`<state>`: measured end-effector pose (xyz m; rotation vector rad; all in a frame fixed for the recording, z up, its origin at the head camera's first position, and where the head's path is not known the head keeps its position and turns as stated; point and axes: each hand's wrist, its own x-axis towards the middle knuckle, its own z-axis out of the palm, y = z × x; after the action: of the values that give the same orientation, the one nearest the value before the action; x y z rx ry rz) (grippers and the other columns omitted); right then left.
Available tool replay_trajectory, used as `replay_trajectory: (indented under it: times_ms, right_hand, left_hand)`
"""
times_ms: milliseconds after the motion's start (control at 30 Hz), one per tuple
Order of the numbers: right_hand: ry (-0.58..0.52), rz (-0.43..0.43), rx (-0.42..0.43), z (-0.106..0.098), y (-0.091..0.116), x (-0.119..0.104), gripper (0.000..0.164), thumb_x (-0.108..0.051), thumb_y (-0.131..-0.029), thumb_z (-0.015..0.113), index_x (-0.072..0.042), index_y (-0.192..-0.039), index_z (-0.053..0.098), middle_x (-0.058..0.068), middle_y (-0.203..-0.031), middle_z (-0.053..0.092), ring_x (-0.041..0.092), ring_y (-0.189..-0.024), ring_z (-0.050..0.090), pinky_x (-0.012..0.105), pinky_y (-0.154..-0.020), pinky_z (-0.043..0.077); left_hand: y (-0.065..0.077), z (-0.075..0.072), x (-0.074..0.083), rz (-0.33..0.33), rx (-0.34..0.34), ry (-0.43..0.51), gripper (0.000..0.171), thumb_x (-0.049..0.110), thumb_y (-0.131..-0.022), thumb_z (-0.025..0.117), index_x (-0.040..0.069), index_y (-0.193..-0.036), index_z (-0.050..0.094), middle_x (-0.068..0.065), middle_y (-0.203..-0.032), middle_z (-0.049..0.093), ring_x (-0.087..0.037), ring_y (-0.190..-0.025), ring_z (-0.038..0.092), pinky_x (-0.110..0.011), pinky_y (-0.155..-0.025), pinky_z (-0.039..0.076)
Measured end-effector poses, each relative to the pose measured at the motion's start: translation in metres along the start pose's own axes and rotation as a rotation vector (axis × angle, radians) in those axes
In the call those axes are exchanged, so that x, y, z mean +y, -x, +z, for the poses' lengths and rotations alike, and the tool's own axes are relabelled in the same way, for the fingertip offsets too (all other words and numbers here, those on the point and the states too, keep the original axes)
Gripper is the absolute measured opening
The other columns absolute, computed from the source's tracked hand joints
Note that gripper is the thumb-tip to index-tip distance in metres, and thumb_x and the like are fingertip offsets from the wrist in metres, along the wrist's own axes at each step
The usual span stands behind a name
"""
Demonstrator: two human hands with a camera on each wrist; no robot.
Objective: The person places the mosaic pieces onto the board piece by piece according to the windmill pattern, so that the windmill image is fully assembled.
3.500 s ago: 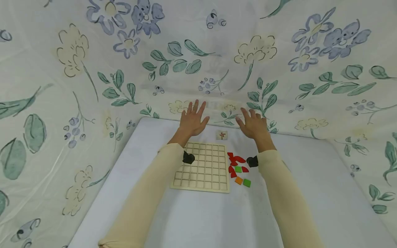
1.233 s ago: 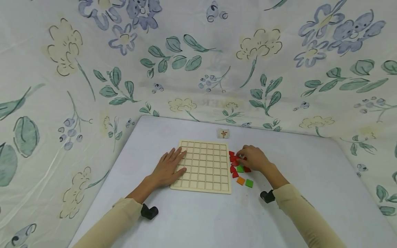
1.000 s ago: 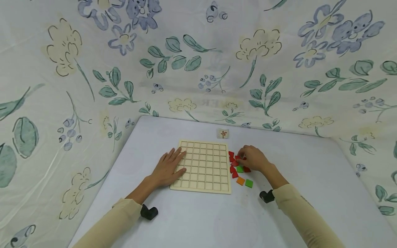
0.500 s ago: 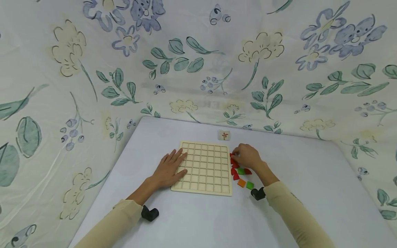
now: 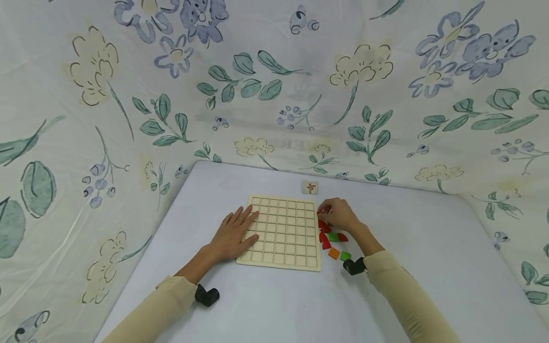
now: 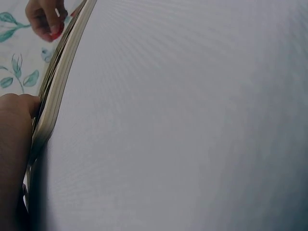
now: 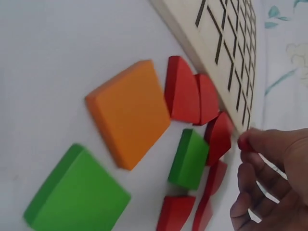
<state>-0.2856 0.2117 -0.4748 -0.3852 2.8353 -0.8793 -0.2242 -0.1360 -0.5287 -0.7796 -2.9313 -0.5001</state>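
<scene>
A pale wooden board [image 5: 285, 233] with a grid of square recesses lies on the white table. My left hand [image 5: 233, 236] rests flat across its left edge, fingers spread. At the board's far right edge, my right hand [image 5: 339, 214] pinches a small red block [image 7: 244, 140] between thumb and fingertips. Its full shape is hidden by the fingers. Nearer the wrist lie several red blocks with curved sides [image 7: 182, 91], a green block [image 7: 189, 159] among them, then an orange square block [image 7: 130, 113] and another green block [image 7: 77, 192].
A small card [image 5: 310, 186] with a red pinwheel-like figure on a grid lies beyond the board. The white table [image 5: 279, 305] extends on all sides of it. Flowered cloth [image 5: 274, 119] hangs behind the table and at its left.
Both hands were raised past the board at first. The left came down onto the board's left edge. The right went to the red blocks, then shifted left to the board's edge, pinching one.
</scene>
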Motion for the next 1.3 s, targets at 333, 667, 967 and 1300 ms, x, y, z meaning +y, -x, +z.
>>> replay_trajectory:
  times_ms: [333,667,967,1300]
  right_hand:
    - [-0.027,-0.101,0.014,0.007,-0.008,-0.012,0.016,-0.009,-0.096,0.062,-0.005,-0.106,0.073,0.005,-0.090,0.065,0.019,-0.076,0.055,0.030,-0.062,0.049]
    - [-0.038,-0.202,0.020,0.015,-0.009,-0.027,0.024,-0.001,-0.101,0.048,0.001,-0.109,0.070,0.010,-0.096,0.058,0.021,-0.082,0.054,0.037,-0.072,0.047]
    - [-0.155,-0.193,0.018,0.023,-0.016,-0.038,0.017,-0.006,-0.099,0.057,0.003,-0.107,0.069,0.009,-0.090,0.068,0.019,-0.075,0.063,0.032,-0.064,0.052]
    - [-0.227,-0.228,0.059,0.043,-0.033,-0.053,0.015,-0.003,-0.094,0.064,0.004,-0.106,0.070,0.009,-0.089,0.068,0.018,-0.074,0.067,0.029,-0.064,0.054]
  left_hand:
    - [0.001,0.002,0.000,-0.009,-0.014,-0.016,0.070,0.051,-0.100,0.044,0.012,-0.157,0.027,-0.012,-0.162,0.017,-0.034,-0.148,0.012,-0.055,-0.114,0.013]
    - [0.000,0.003,-0.003,0.001,-0.009,-0.034,0.069,0.051,-0.100,0.043,0.013,-0.156,0.028,-0.013,-0.162,0.017,-0.034,-0.148,0.012,-0.055,-0.114,0.014]
    - [0.000,0.003,-0.003,0.008,-0.010,-0.037,0.069,0.051,-0.101,0.041,0.013,-0.156,0.028,-0.012,-0.162,0.016,-0.034,-0.148,0.012,-0.055,-0.114,0.013]
    - [0.000,0.002,-0.002,-0.001,-0.019,-0.035,0.069,0.051,-0.101,0.042,0.013,-0.157,0.028,-0.012,-0.162,0.016,-0.034,-0.148,0.011,-0.055,-0.115,0.012]
